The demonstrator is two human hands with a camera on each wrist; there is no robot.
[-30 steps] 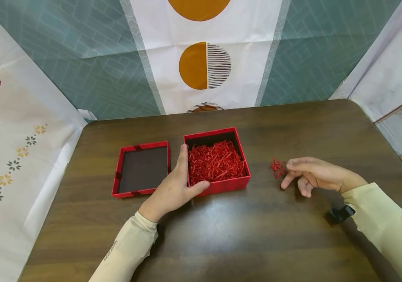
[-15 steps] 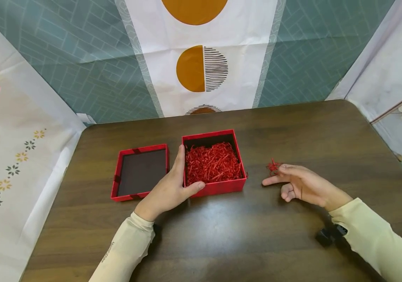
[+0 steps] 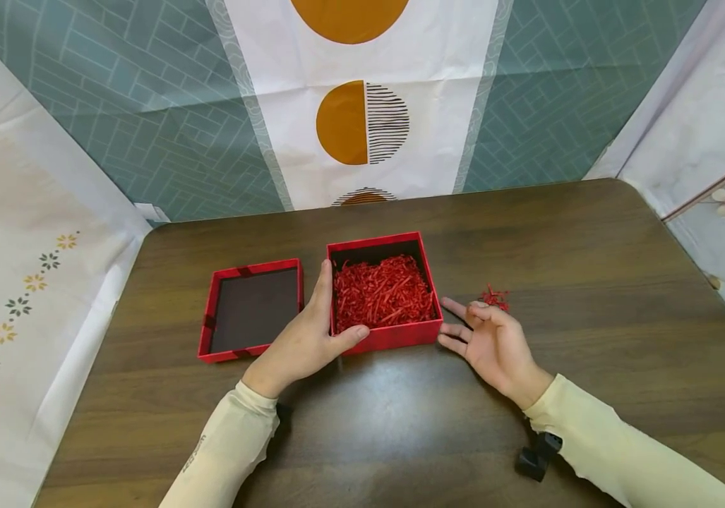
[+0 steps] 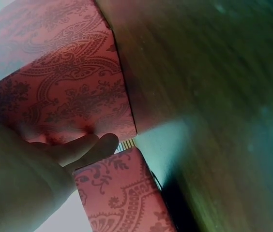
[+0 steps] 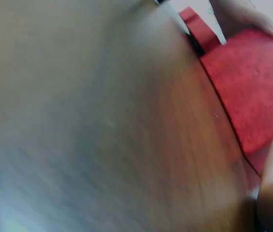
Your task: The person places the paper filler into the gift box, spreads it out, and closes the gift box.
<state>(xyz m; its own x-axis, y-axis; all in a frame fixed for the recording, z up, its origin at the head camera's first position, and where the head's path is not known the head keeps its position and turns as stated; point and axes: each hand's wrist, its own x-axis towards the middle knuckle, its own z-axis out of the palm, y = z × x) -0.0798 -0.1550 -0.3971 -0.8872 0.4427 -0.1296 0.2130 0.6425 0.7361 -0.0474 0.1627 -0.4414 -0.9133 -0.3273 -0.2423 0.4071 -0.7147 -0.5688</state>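
A red box (image 3: 400,337) filled with red shredded paper (image 3: 382,291) stands mid-table in the head view. Along its left wall lie the straight fingers of my left hand (image 3: 301,342), while the thumb touches the front rim. The left wrist view shows those fingers between the patterned box wall (image 4: 73,77) and the red lid (image 4: 127,193). My right hand (image 3: 495,346), palm turned up and fingers loosely spread, has its fingertips right at the box's right wall. It holds nothing. Just behind it sits a small clump of paper shreds (image 3: 494,298).
The lid (image 3: 254,314) lies inside-up on the left of the wooden table (image 3: 591,268), close to the box. A small black camera (image 3: 536,457) hangs below the right sleeve. Patterned cloth (image 3: 203,141) hangs behind the table's far edge.
My right hand has moved left from the loose shreds to the box's right wall, its palm turning upward. The shreds stay on the table. My left hand keeps its place at the box.
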